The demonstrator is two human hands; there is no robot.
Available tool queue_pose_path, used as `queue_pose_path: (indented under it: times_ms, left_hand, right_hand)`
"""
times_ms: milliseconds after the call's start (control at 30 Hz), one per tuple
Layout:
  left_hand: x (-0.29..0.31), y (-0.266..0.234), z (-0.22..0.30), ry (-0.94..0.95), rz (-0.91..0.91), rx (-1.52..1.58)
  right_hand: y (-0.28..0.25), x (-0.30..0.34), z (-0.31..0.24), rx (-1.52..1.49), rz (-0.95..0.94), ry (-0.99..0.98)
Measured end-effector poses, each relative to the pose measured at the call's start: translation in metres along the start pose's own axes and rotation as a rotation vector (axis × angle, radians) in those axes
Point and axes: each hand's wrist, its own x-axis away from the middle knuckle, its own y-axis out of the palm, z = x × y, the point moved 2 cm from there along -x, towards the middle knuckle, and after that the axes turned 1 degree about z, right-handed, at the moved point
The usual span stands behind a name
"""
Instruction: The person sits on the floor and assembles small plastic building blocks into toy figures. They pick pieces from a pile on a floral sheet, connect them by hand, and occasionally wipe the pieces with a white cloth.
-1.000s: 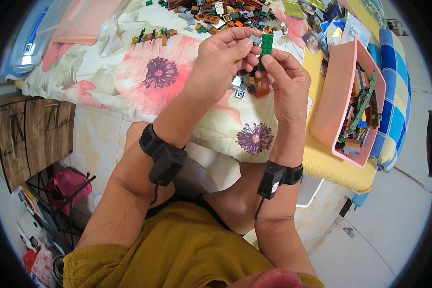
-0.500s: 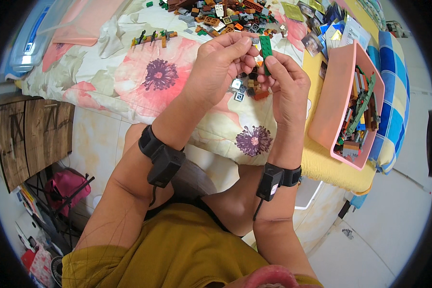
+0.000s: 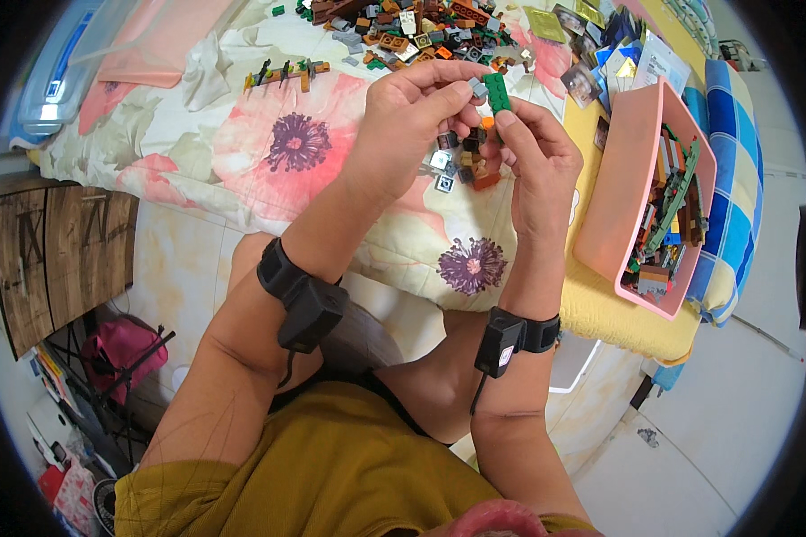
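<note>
My left hand [image 3: 403, 121] pinches a small grey toy brick [image 3: 477, 88] between thumb and fingertips. Beside it, a long green studded building plate [image 3: 496, 92] stands upright in my right hand [image 3: 537, 152], gripped at its lower end by thumb and fingers. The grey brick is right against or very near the plate's left edge; whether they touch I cannot tell. Below the hands lies a small cluster of loose bricks [image 3: 484, 180] in brown, grey, orange and white, partly hidden by my fingers. Off to the left rests a narrow built strip [image 3: 287, 75] with dark upright parts.
A big heap of mixed bricks [image 3: 394, 40] lies at the far side of the flowered cloth [image 3: 242, 179]. On the right stands a pink bin [image 3: 604, 192] holding more pieces, near packets and cards [image 3: 622, 63]. A clear plastic box [image 3: 63, 85] sits at far left.
The green plate has tilted and now shows more of its studded face. The grey brick at my left fingertips has come into clearer view beside it. Both hands stay in nearly the same place.
</note>
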Motion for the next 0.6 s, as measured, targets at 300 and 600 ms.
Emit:
queue_pose_path:
  times_ms: [300, 600]
  left_hand:
    - [0.004, 0.007, 0.009, 0.175, 0.067, -0.211]
    - [0.006, 0.01, 0.01, 0.204, 0.083, -0.344]
  right_hand:
    - [0.001, 0.004, -0.001, 0.046, 0.031, -0.104]
    - [0.0, 0.008, -0.002, 0.042, 0.036, -0.105]
